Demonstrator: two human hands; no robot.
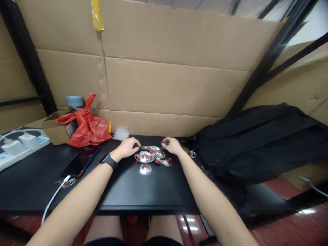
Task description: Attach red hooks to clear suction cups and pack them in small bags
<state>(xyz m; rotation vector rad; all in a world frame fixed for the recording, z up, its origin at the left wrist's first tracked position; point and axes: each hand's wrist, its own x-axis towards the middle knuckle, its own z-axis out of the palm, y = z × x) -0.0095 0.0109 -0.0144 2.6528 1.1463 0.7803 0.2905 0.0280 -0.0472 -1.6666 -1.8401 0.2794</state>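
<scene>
Several small silver cymbal-like metal discs (pixel 151 156) with red cords lie in a loose pile on the black table (pixel 143 191). My left hand (pixel 127 147), with a black watch on its wrist, rests at the pile's left edge with fingers curled; whether anything is in them is hidden. My right hand (pixel 172 145) is at the pile's far right edge, its fingertips pinched on one small metal disc (pixel 163 144).
A red plastic bag (pixel 85 126) and a cardboard box (pixel 55 130) stand at the back left, and a dark phone (pixel 80 160) and a white cable (pixel 52 200) lie left of my arm. A black jacket (pixel 256 143) covers the right side. A cardboard wall (pixel 174 78) stands behind.
</scene>
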